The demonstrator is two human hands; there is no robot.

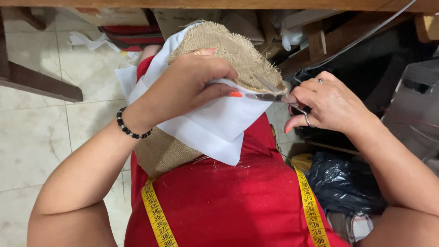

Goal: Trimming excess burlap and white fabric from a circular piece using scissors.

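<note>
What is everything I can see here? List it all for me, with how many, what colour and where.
burlap piece: one, tan, held up at centre, frayed edge at the right
white fabric: one, white, layered with the burlap, hanging below the left hand
scissors: one pair, silver, blades at the burlap edge
measuring tape: one, yellow, draped down both sides of the red garment
red garment: one, red, over the lap
black bag: one, black, on the floor at right
tiled floor: pale, at left
bead bracelet: one, black, on the left wrist
left hand: grips the burlap and white fabric
right hand: holds the scissors, rings on fingers
</note>
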